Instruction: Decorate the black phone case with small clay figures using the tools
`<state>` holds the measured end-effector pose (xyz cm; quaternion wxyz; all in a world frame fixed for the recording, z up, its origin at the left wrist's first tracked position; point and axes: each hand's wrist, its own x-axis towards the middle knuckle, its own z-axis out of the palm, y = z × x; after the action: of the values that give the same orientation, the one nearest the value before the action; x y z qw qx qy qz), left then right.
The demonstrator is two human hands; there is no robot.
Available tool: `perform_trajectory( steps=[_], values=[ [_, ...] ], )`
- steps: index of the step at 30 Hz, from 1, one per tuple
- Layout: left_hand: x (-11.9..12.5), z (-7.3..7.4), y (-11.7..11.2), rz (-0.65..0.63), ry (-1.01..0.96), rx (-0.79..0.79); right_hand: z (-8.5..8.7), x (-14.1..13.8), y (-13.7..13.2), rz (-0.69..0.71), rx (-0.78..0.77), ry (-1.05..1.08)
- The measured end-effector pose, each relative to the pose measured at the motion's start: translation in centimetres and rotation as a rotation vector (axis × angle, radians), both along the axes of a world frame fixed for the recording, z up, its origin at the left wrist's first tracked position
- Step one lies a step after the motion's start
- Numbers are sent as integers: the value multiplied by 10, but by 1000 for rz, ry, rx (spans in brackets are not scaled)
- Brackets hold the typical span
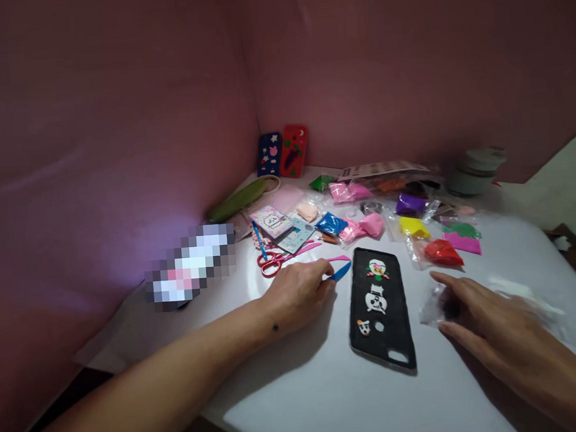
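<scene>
Left hand (298, 294): lay over the white tabletop (285, 394), thumb and forefinger pinched on a blue blade-shaped tool (342, 272), its tip just beside the phone case.

Pink blade-shaped tool (341, 258): lay just beyond the blue one, partly hidden by the same hand.

Right hand (497, 320): reached in from the right, thumb and forefinger parted about a clear plastic bag (430, 305) with something dark in it; whether they gripped it could not be told.

Phone case, black (394, 327): lay flat between the two hands, apart from both. Bore three figures in a column: a white round one with pink and green details (377, 269), a white skull-like one (375, 301), and a small white-and-orange face (363, 328).

Scissors, red-handled (270, 265): lay just beyond the left hand, near a blue pen-like stick (259, 240) and two printed cards (271, 221).

Bagged lumps of colour: blue (331, 223), yellow (414, 227), purple (410, 203) and red (443, 252), scattered beyond the black case; the red was nearest the right hand.

Decorated cases, one navy (269, 155) and one red (294, 151): leaned upright in the far corner.
</scene>
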<state>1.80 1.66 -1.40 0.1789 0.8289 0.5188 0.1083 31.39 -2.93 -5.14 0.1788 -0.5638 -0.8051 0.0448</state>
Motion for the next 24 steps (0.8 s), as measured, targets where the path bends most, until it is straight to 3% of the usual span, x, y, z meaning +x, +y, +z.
perform_trajectory(
  steps=[6,16,24],
  values=[
    [0,-2,-1,0,49,18,-4,3,1,-60,-34,-22],
    [-1,-2,-1,-3,80,34,17,-5,-1,-146,-68,214],
    [1,-2,1,1,96,17,10,-8,-3,-153,-129,220]
  ],
)
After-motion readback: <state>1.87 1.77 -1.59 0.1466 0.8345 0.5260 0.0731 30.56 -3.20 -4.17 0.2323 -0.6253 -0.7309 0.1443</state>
